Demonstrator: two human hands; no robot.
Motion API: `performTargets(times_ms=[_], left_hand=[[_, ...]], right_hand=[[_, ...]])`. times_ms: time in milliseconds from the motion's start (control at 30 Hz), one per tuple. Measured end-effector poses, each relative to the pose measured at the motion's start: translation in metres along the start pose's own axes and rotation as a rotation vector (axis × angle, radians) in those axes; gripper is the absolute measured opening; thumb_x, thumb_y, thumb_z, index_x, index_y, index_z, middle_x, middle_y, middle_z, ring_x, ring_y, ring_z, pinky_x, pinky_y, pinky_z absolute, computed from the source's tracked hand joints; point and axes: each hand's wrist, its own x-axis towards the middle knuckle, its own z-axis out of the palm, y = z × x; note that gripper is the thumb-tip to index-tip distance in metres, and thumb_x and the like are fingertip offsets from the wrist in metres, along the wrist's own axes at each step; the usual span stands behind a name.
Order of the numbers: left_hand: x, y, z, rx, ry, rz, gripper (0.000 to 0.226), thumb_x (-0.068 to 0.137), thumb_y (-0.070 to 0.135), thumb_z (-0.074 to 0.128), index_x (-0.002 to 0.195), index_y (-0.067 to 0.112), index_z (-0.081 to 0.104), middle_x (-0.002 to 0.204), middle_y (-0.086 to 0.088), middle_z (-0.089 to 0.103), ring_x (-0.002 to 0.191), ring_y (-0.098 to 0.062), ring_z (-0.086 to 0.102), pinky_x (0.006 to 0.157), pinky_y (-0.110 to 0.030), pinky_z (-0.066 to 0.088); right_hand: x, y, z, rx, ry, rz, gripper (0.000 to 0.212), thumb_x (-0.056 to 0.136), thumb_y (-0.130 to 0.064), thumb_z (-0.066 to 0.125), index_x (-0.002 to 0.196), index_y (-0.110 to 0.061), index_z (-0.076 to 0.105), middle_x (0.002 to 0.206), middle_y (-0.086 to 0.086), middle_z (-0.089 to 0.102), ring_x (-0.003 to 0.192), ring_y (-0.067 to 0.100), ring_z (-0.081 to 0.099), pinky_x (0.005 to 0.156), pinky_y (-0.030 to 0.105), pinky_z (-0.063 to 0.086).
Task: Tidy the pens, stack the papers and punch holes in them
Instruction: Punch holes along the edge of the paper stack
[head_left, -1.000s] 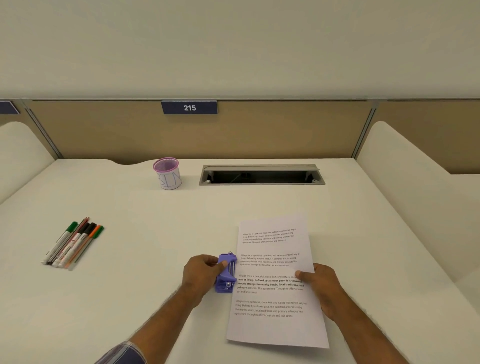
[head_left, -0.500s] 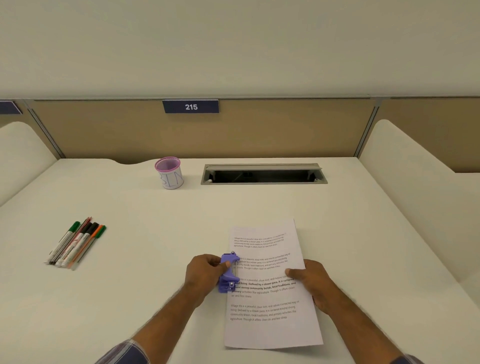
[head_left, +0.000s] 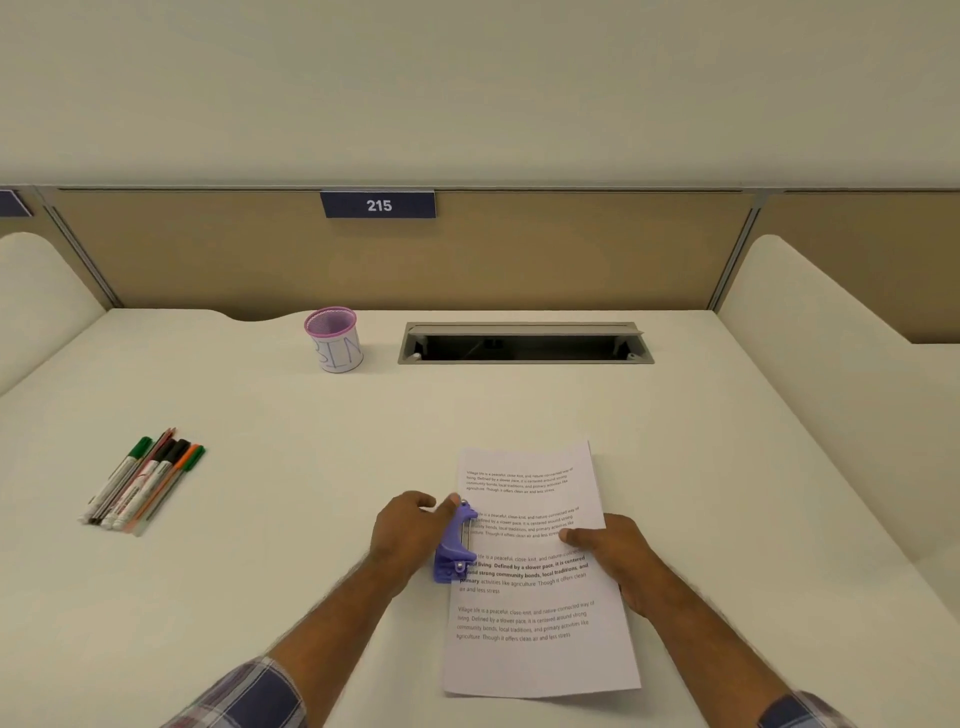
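Observation:
A stack of printed papers lies on the white desk in front of me. A purple hole punch sits over the middle of the stack's left edge. My left hand grips the punch from the left, thumb on its top end. My right hand holds the right edge of the papers, thumb on top of the sheet. Several pens and markers lie side by side in a neat row at the desk's left.
A purple mesh cup with a white label stands at the back of the desk. Right of it is an open grey cable tray. Cream dividers rise on both sides, and a tan panel with sign 215 closes the back.
The papers have slid left and straightened, so their left edge now lies inside the punch. Both hands shifted slightly with them.

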Motion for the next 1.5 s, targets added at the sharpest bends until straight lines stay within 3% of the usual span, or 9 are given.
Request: performTargets(times_ms=[167, 333, 500, 633, 900, 1500], left_hand=[[0.020, 0.017, 0.016, 0.153, 0.113, 0.088, 0.063, 0.091, 0.067, 0.044, 0.121, 0.015, 0.063, 0.119, -0.006, 0.068, 0.114, -0.028, 0.059, 0.098, -0.041, 0.048], [0.032, 0.022, 0.036, 0.295, 0.172, 0.079, 0.064, 0.092, 0.068, 0.036, 0.127, 0.018, 0.057, 0.130, -0.009, 0.058, 0.124, -0.032, 0.047, 0.098, -0.045, 0.040], [0.035, 0.010, 0.048, 0.389, 0.201, 0.132, 0.064, 0.092, 0.067, 0.034, 0.127, 0.018, 0.056, 0.130, -0.007, 0.053, 0.123, -0.030, 0.042, 0.099, -0.048, 0.035], [0.038, 0.008, 0.051, 0.426, 0.209, 0.155, 0.067, 0.091, 0.069, 0.030, 0.126, 0.019, 0.056, 0.128, -0.006, 0.052, 0.122, -0.030, 0.041, 0.098, -0.049, 0.033], [0.037, -0.002, 0.054, 0.376, 0.285, 0.169, 0.075, 0.083, 0.078, 0.024, 0.125, 0.024, 0.054, 0.125, -0.003, 0.053, 0.120, -0.027, 0.042, 0.098, -0.049, 0.033], [0.043, -0.014, 0.063, 0.404, 0.360, 0.225, 0.058, 0.087, 0.075, 0.026, 0.118, 0.033, 0.050, 0.113, 0.004, 0.049, 0.108, -0.021, 0.042, 0.092, -0.040, 0.028]], right_hand=[[0.000, 0.002, 0.000, 0.007, 0.019, 0.012, 0.023, 0.081, 0.004, 0.070, 0.104, 0.001, 0.071, 0.097, 0.018, 0.075, 0.085, 0.035, 0.073, 0.069, 0.040, 0.061], [0.002, 0.004, -0.001, -0.026, 0.029, 0.006, 0.023, 0.081, 0.006, 0.068, 0.102, -0.002, 0.073, 0.095, 0.016, 0.076, 0.083, 0.033, 0.074, 0.070, 0.038, 0.061], [0.003, 0.008, -0.001, -0.045, 0.042, -0.006, 0.020, 0.080, 0.003, 0.069, 0.096, -0.009, 0.074, 0.094, 0.012, 0.077, 0.081, 0.029, 0.075, 0.068, 0.037, 0.061], [0.005, 0.011, -0.002, -0.059, 0.056, -0.017, 0.020, 0.080, 0.003, 0.070, 0.090, -0.014, 0.074, 0.095, 0.011, 0.077, 0.086, 0.031, 0.074, 0.082, 0.049, 0.059], [0.009, 0.013, -0.001, -0.045, 0.063, -0.005, 0.020, 0.079, 0.003, 0.070, 0.090, -0.014, 0.074, 0.094, 0.010, 0.077, 0.084, 0.031, 0.075, 0.081, 0.051, 0.060], [0.017, 0.016, -0.008, -0.069, -0.008, -0.006, 0.022, 0.083, -0.001, 0.069, 0.096, -0.018, 0.074, 0.095, 0.002, 0.079, 0.085, 0.024, 0.076, 0.076, 0.041, 0.061]])
